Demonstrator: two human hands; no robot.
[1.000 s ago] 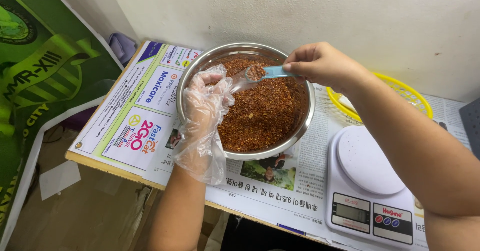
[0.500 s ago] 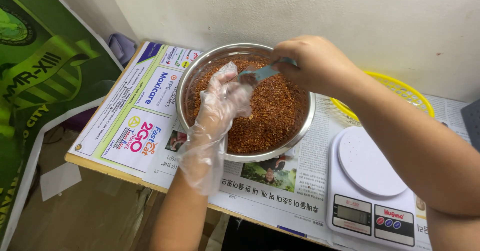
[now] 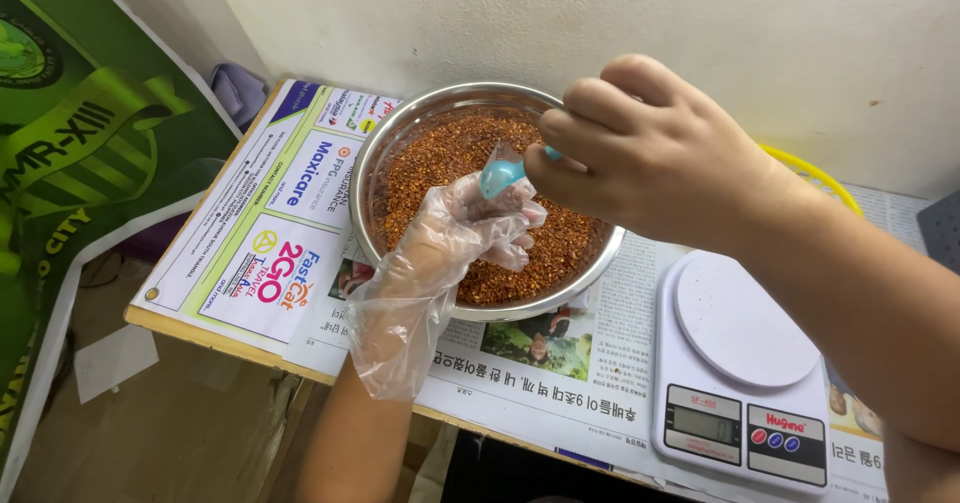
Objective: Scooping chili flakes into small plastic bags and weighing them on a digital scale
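Note:
A steel bowl [image 3: 364, 185] full of red-brown chili flakes [image 3: 432, 159] stands on newspaper. My left hand [image 3: 462, 225], in a loose clear plastic glove, hovers over the bowl's middle with its fingers curled around what looks like a small clear plastic bag [image 3: 512, 159]. My right hand [image 3: 650, 158] is bare and pinches the handle of a light blue measuring spoon [image 3: 499, 176]. The spoon is tipped bowl-down right above the gloved fingers and touches them. Its handle is hidden in my fist.
A white digital kitchen scale [image 3: 740, 363] with a bare round platform sits at the right on the newspaper [image 3: 270, 233]. A yellow basket [image 3: 818, 177] peeks out behind my right arm. A green banner [image 3: 70, 143] hangs at the left, beyond the table's wooden edge [image 3: 200, 328].
The filled spoon has come down from the bowl's far rim and turned over onto my gloved hand. My left hand has shifted right, toward the bowl's middle, with its fingers curled.

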